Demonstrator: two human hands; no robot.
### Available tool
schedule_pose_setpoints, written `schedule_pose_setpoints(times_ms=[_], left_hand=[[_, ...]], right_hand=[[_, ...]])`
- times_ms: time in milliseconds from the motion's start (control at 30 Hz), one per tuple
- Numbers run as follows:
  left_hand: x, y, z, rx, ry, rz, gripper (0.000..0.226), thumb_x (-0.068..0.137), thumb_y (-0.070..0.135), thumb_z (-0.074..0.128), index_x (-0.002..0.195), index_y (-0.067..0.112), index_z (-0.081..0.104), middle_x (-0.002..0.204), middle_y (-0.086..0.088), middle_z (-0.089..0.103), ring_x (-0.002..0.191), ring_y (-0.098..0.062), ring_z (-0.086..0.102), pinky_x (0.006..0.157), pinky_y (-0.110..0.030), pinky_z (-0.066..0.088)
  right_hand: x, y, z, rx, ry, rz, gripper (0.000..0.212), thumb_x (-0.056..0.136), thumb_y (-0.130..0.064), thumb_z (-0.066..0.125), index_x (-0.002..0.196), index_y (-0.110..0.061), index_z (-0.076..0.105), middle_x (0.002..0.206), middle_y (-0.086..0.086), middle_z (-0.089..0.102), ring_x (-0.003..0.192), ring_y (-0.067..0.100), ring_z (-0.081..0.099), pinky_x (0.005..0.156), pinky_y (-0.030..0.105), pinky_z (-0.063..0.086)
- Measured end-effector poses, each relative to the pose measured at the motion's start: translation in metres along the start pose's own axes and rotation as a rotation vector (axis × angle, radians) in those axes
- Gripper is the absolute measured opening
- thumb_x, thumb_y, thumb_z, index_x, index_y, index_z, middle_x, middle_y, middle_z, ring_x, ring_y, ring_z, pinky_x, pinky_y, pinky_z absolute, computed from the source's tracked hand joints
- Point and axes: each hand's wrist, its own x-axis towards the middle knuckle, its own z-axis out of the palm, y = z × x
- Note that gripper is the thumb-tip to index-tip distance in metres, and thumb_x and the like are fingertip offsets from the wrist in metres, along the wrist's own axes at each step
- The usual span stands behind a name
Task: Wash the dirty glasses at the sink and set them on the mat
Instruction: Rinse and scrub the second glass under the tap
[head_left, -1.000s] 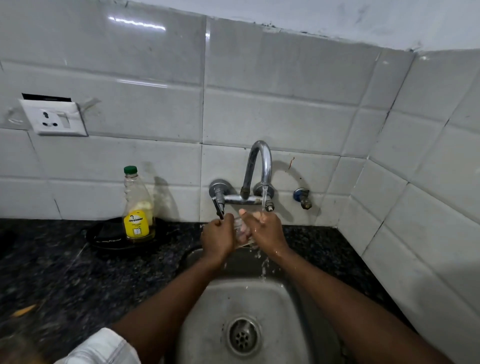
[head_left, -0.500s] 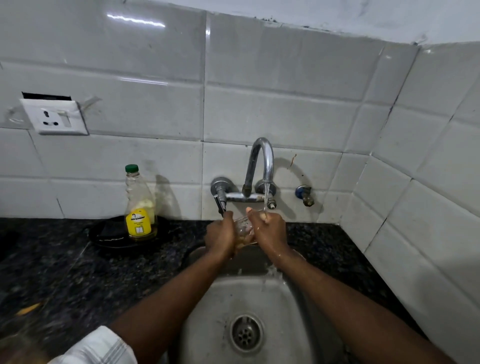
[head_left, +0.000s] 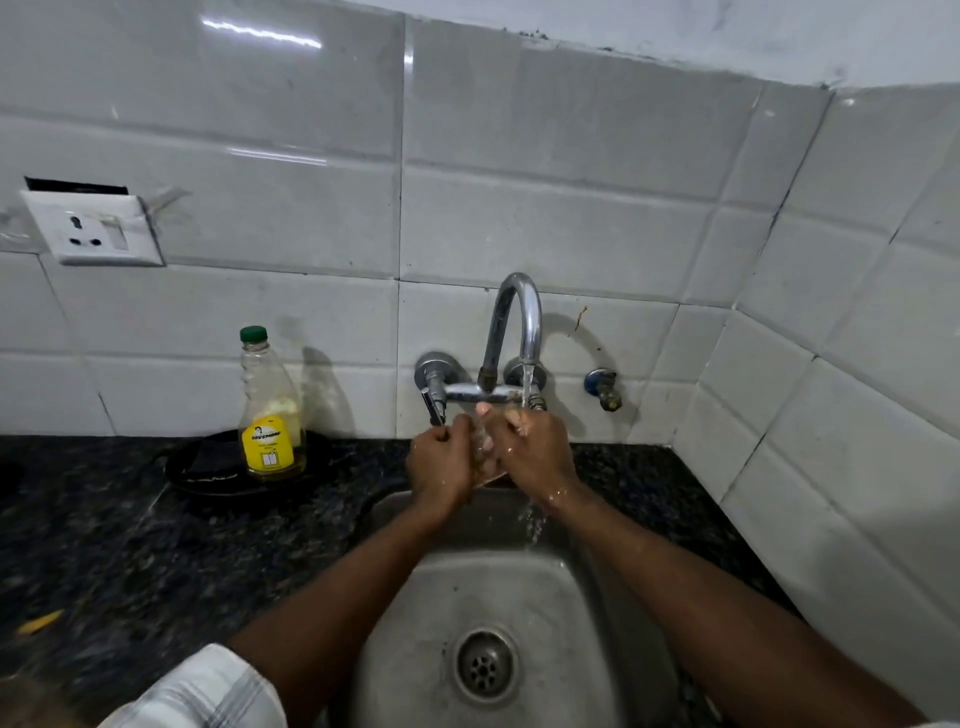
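The glass (head_left: 480, 442) was clear, wet, and mostly hidden over the sink (head_left: 524, 592), with the fingers of the left hand (head_left: 439, 462) and right hand (head_left: 535, 454) curled round it under the running tap (head_left: 514, 322). On the worktop (head_left: 104, 545), a green-capped bottle (head_left: 270, 410) held a little yellow liquid.

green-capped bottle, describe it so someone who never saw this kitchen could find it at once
Start at the chrome faucet on the tiled wall and look left along the dark granite counter. There a clear plastic bottle stands upright on a black tray. Its green cap and yellow label set it apart.
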Motion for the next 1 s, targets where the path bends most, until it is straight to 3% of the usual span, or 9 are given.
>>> schedule_pose_setpoints(times_ms=[100,167,267,433,633,767,800,933,1000], left_hand=[[-0.002,0.011,-0.006,-0.147,-0.379,-0.459,0.055,0.100,0.049,0.039,0.102,0.002,0.068,0.082,-0.015,0.069,0.055,-0.020,0.057,0.047,-0.023,0.043],[-0.007,0.005,0.005,-0.130,-0.178,-0.301,0.048,0.100,0.046,0.045,0.093,0.004,0.067,0.082,-0.014,0.069,0.059,-0.022,0.059,0.052,-0.028,0.045],[-0.011,-0.008,0.017,0.024,0.214,0.233,0.030,0.093,0.038,0.055,0.082,0.011,0.064,0.077,-0.005,0.067,0.074,-0.026,0.065,0.068,-0.036,0.052],[0.003,0.013,0.002,-0.089,-0.283,-0.438,0.042,0.100,0.039,0.039,0.102,0.006,0.064,0.075,-0.012,0.069,0.054,-0.021,0.062,0.050,-0.027,0.046],[-0.009,0.002,0.012,0.065,0.205,0.329,0.021,0.096,0.019,0.058,0.076,0.014,0.061,0.068,0.002,0.062,0.064,-0.015,0.058,0.059,-0.023,0.046],[0.001,0.023,-0.005,-0.104,-0.314,-0.436,0.041,0.100,0.038,0.038,0.089,0.007,0.061,0.069,-0.009,0.064,0.048,-0.017,0.054,0.044,-0.023,0.039],[0.002,0.023,-0.006,-0.089,-0.347,-0.484,0.043,0.100,0.040,0.037,0.094,0.005,0.061,0.072,-0.010,0.066,0.051,-0.019,0.056,0.045,-0.023,0.040],[-0.011,-0.001,0.010,0.099,0.157,0.187,0.027,0.097,0.031,0.055,0.081,0.011,0.064,0.076,-0.007,0.067,0.069,-0.022,0.062,0.067,-0.036,0.052],[-0.006,-0.004,0.009,0.116,0.145,0.199,0.027,0.096,0.030,0.056,0.076,0.013,0.063,0.070,-0.005,0.065,0.067,-0.025,0.060,0.062,-0.032,0.048]], right_hand=[[0.000,0.008,-0.009,-0.189,-0.035,-0.166,0.038,0.094,-0.038,0.061,0.061,-0.019,0.062,0.054,-0.005,0.060,0.048,0.010,0.058,0.049,0.027,0.049],[0.001,0.008,-0.007,-0.124,0.048,-0.038,0.039,0.094,-0.032,0.063,0.058,-0.020,0.060,0.052,-0.003,0.060,0.047,0.007,0.057,0.051,0.026,0.049],[0.006,0.001,0.000,0.086,0.116,0.206,0.039,0.095,-0.034,0.062,0.059,-0.019,0.063,0.054,0.000,0.065,0.051,0.012,0.064,0.056,0.028,0.054],[0.001,0.002,-0.009,-0.078,0.031,-0.029,0.044,0.097,-0.037,0.057,0.061,-0.014,0.063,0.052,-0.003,0.062,0.046,0.005,0.061,0.048,0.023,0.049],[0.014,-0.002,0.004,0.117,0.136,0.220,0.046,0.096,-0.039,0.056,0.059,-0.014,0.065,0.054,0.002,0.066,0.052,0.019,0.066,0.061,0.040,0.059],[0.006,0.006,-0.001,-0.062,0.032,-0.014,0.051,0.095,-0.048,0.052,0.067,-0.008,0.064,0.057,0.007,0.065,0.052,0.023,0.065,0.054,0.045,0.056],[0.006,0.010,-0.001,-0.066,0.042,-0.001,0.048,0.096,-0.044,0.053,0.066,-0.008,0.064,0.057,0.008,0.065,0.052,0.024,0.065,0.056,0.045,0.055],[0.013,0.006,0.009,0.056,0.139,0.234,0.043,0.097,-0.035,0.056,0.067,-0.006,0.067,0.059,0.011,0.068,0.056,0.028,0.068,0.063,0.046,0.059],[0.011,0.003,0.006,0.093,0.091,0.230,0.044,0.096,-0.037,0.058,0.068,-0.005,0.068,0.059,0.010,0.069,0.055,0.026,0.068,0.061,0.044,0.060]])
